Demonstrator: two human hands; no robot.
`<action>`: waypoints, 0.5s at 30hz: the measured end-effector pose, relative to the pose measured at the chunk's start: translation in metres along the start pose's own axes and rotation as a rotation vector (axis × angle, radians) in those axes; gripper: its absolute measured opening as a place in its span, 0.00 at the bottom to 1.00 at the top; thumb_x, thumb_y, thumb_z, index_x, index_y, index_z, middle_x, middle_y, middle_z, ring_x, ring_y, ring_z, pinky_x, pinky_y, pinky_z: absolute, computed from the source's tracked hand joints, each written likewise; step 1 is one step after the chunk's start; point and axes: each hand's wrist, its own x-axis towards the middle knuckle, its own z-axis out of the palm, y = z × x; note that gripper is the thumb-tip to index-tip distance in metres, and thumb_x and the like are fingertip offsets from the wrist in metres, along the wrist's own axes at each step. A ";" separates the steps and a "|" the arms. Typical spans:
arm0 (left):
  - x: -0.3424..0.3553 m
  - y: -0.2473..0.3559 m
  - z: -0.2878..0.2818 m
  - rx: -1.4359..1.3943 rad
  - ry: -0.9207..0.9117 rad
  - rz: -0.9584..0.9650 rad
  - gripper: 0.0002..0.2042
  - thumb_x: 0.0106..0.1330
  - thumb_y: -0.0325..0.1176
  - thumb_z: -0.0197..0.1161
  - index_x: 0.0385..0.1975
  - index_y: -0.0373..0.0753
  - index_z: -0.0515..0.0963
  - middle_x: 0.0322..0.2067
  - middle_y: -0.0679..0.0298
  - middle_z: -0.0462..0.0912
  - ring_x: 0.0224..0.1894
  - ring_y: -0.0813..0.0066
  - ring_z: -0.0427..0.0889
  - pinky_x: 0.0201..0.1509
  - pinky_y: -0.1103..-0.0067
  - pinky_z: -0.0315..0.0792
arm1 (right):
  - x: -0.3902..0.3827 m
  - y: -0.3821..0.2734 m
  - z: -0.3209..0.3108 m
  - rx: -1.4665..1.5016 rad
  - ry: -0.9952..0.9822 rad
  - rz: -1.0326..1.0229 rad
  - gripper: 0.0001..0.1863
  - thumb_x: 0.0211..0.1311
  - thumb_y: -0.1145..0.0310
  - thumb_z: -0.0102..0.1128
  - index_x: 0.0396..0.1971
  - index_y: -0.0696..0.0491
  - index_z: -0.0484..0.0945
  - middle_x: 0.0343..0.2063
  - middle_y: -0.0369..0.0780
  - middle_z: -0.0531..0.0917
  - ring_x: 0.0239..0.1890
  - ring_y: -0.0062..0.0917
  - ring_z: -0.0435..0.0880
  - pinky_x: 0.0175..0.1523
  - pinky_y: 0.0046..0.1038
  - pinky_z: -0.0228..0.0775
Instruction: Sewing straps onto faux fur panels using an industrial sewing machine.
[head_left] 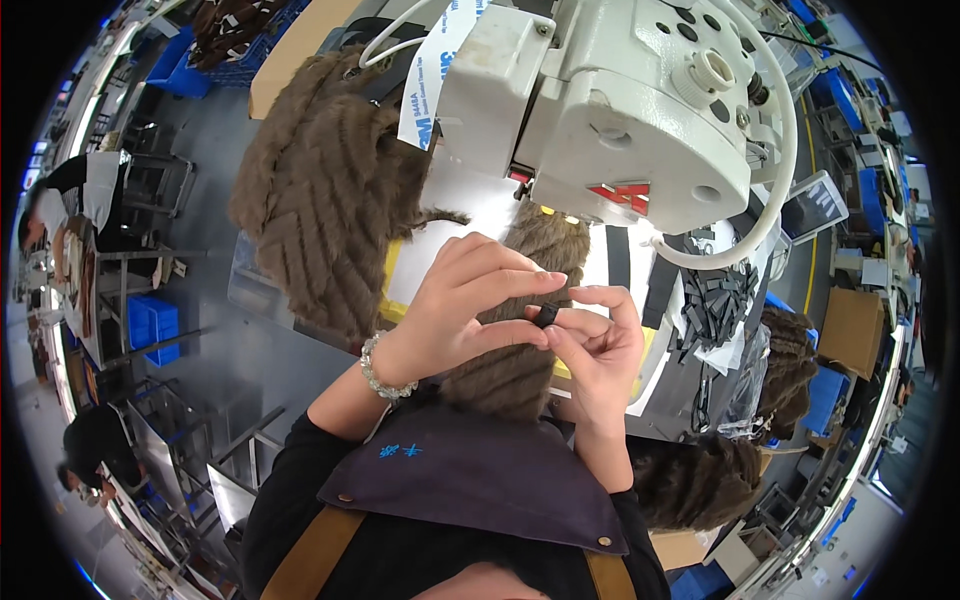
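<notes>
Between my two hands is a small folded black piece (545, 316), which looks like a short fabric tab. My left hand (450, 300), with a beaded bracelet at the wrist, presses it with the thumb tip. The thumb and fingers of my right hand (600, 355) pinch it from the other side. Below both hands lies a strip of brown fur (500, 385), running from my lap up under the head of a white sewing machine (640, 140). The fur's far end is partly hidden by the machine.
A large brown fur piece (320, 190) drapes over the table's left side. Many black tabs (715, 305) are heaped right of the machine. More dark fur (700, 480) sits at my lower right. A blue bin (153, 328) stands left, near other people at benches.
</notes>
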 end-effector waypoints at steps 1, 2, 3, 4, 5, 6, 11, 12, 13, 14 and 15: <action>0.001 0.000 -0.001 -0.001 -0.001 0.001 0.23 0.44 0.41 0.73 0.42 0.44 0.80 0.34 0.72 0.80 0.34 0.72 0.73 0.40 0.78 0.64 | 0.001 0.000 0.000 0.089 -0.017 0.028 0.19 0.55 0.87 0.58 0.46 0.62 0.67 0.35 0.48 0.83 0.37 0.26 0.85 0.42 0.20 0.78; 0.002 0.000 -0.002 -0.018 -0.016 -0.015 0.23 0.43 0.41 0.73 0.42 0.44 0.80 0.34 0.71 0.79 0.35 0.72 0.73 0.40 0.78 0.64 | 0.002 0.001 -0.001 0.089 -0.017 0.027 0.19 0.55 0.87 0.58 0.46 0.62 0.67 0.35 0.48 0.83 0.37 0.26 0.85 0.42 0.20 0.78; 0.002 0.001 -0.003 -0.036 -0.033 -0.030 0.23 0.43 0.40 0.74 0.42 0.45 0.80 0.33 0.71 0.79 0.35 0.72 0.73 0.41 0.78 0.64 | 0.002 0.003 -0.002 0.158 -0.050 0.054 0.19 0.55 0.86 0.59 0.46 0.61 0.67 0.35 0.49 0.83 0.36 0.26 0.85 0.41 0.20 0.78; 0.002 0.001 -0.003 -0.037 -0.034 -0.028 0.23 0.43 0.40 0.74 0.42 0.45 0.80 0.33 0.71 0.79 0.35 0.72 0.73 0.41 0.78 0.64 | 0.001 0.003 -0.002 0.226 -0.084 0.080 0.19 0.55 0.86 0.59 0.46 0.61 0.66 0.34 0.49 0.84 0.36 0.26 0.85 0.40 0.20 0.77; 0.001 0.001 -0.004 -0.059 -0.035 -0.032 0.22 0.43 0.40 0.74 0.41 0.45 0.81 0.33 0.71 0.79 0.35 0.72 0.73 0.41 0.77 0.64 | 0.001 0.003 -0.002 0.226 -0.082 0.078 0.19 0.55 0.86 0.59 0.46 0.61 0.66 0.34 0.49 0.84 0.36 0.26 0.85 0.40 0.20 0.77; 0.001 0.001 -0.004 -0.079 -0.037 -0.038 0.22 0.43 0.40 0.74 0.40 0.45 0.81 0.33 0.71 0.79 0.35 0.72 0.72 0.41 0.77 0.64 | 0.000 0.003 -0.001 0.223 -0.084 0.080 0.20 0.55 0.86 0.59 0.47 0.61 0.66 0.34 0.49 0.84 0.36 0.26 0.85 0.39 0.20 0.77; 0.000 0.004 -0.005 -0.110 -0.086 -0.077 0.18 0.43 0.39 0.74 0.36 0.45 0.82 0.32 0.72 0.79 0.35 0.72 0.72 0.41 0.77 0.64 | -0.001 0.001 0.001 0.194 -0.075 0.078 0.20 0.55 0.85 0.59 0.47 0.61 0.65 0.35 0.49 0.84 0.37 0.25 0.85 0.39 0.19 0.77; 0.000 0.005 -0.006 -0.112 -0.097 -0.088 0.17 0.43 0.39 0.74 0.35 0.45 0.82 0.32 0.72 0.78 0.35 0.72 0.72 0.41 0.77 0.63 | -0.001 0.000 0.001 0.156 -0.055 0.074 0.20 0.55 0.86 0.59 0.47 0.61 0.66 0.34 0.49 0.84 0.37 0.25 0.85 0.40 0.19 0.77; 0.000 0.005 -0.006 -0.113 -0.099 -0.088 0.17 0.43 0.39 0.74 0.35 0.45 0.82 0.32 0.72 0.78 0.35 0.72 0.72 0.41 0.77 0.63 | -0.001 -0.001 0.002 0.118 -0.036 0.071 0.20 0.55 0.86 0.59 0.47 0.61 0.66 0.34 0.48 0.84 0.37 0.24 0.84 0.40 0.19 0.77; 0.000 0.006 -0.006 -0.098 -0.116 -0.094 0.16 0.44 0.38 0.74 0.35 0.45 0.82 0.31 0.72 0.78 0.35 0.72 0.72 0.41 0.77 0.63 | -0.002 -0.001 0.002 0.118 -0.034 0.072 0.20 0.55 0.86 0.59 0.47 0.61 0.66 0.34 0.48 0.84 0.37 0.24 0.84 0.40 0.19 0.77; 0.000 0.006 -0.007 -0.082 -0.133 -0.098 0.16 0.45 0.37 0.73 0.35 0.45 0.82 0.31 0.72 0.78 0.35 0.73 0.71 0.41 0.77 0.63 | -0.003 -0.001 0.002 0.074 -0.018 0.063 0.19 0.55 0.86 0.59 0.47 0.61 0.67 0.34 0.48 0.84 0.37 0.24 0.84 0.41 0.19 0.76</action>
